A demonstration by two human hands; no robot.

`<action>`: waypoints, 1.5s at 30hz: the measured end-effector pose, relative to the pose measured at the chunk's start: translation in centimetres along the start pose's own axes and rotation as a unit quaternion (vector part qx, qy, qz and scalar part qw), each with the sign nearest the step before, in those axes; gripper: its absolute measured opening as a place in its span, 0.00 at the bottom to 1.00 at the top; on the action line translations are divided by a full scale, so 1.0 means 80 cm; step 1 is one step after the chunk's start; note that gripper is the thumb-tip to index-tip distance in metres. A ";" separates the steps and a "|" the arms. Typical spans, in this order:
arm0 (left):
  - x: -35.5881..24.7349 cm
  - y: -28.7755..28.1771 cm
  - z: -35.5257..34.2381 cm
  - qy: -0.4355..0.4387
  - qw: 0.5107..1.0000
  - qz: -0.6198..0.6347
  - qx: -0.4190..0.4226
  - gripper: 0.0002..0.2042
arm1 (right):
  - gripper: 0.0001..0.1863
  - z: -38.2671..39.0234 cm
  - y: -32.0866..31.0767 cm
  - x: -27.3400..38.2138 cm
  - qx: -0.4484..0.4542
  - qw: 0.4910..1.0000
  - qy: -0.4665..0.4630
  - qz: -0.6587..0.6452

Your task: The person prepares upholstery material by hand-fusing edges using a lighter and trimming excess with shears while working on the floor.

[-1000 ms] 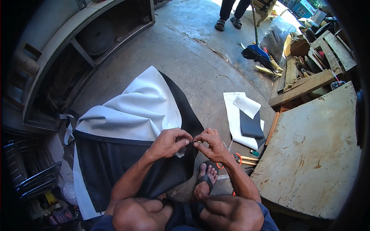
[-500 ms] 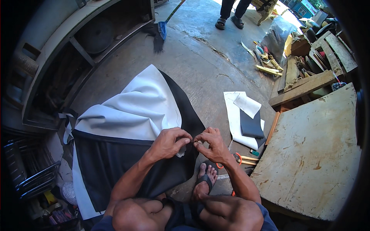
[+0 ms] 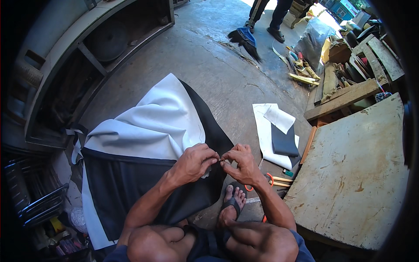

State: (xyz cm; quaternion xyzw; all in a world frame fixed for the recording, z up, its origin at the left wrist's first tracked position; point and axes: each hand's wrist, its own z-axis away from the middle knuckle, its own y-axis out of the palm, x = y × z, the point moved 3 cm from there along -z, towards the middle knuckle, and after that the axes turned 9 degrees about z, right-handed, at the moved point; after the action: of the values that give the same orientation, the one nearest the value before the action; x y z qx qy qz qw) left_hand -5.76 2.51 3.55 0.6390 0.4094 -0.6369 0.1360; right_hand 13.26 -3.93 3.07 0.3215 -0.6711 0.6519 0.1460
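Observation:
My left hand [image 3: 192, 162] and my right hand [image 3: 241, 163] meet over a large sheet of black material with a white underside, each pinched shut. A tiny, partly shiny thing bridges the fingertips; its kind is too small to make out. Below the left fingers a small pale scrap [image 3: 207, 172] shows in part. Spread on the floor, the sheet has its white side [image 3: 152, 114] folded up at the far part, and its black side [image 3: 126, 179] faces up nearer me. Orange-handled scissors [image 3: 270, 179] lie beside my right wrist, partly hidden by it.
White and black cut pieces [image 3: 284, 142] lie on the floor to the right, by a worn board [image 3: 349, 174]. Wood scraps [image 3: 345, 94] crowd the far right. Farther off, a person [image 3: 279, 17] stands with a blue broom [image 3: 245, 37]. A shelf unit [image 3: 94, 56] borders the left.
The broom has swept to the right across the far floor, and the person's feet have shifted. My hands stay close together, the fingertips slightly farther apart, with the tiny thing showing between them.

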 end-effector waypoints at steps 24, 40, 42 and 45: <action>-0.003 0.002 -0.006 -0.010 0.998 -0.002 0.064 0.05 | 0.11 0.008 -0.004 0.004 0.062 0.996 0.051 -0.027; 0.002 0.005 -0.004 0.011 0.999 0.029 0.009 0.05 | 0.10 0.010 -0.002 -0.002 0.028 0.999 0.035 -0.031; 0.002 0.006 -0.005 0.014 1.000 0.025 0.010 0.05 | 0.10 0.010 -0.003 -0.002 0.023 0.999 0.035 -0.032; 0.002 0.008 -0.005 0.013 1.000 0.020 0.003 0.05 | 0.10 0.010 -0.003 -0.001 0.017 0.999 0.034 -0.025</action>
State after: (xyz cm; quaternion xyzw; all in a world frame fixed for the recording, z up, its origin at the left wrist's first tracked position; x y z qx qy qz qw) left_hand -5.09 2.45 3.22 0.6557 0.3968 -0.6266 0.1411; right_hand 13.59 -4.65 3.12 0.3183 -0.6459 0.6701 0.1799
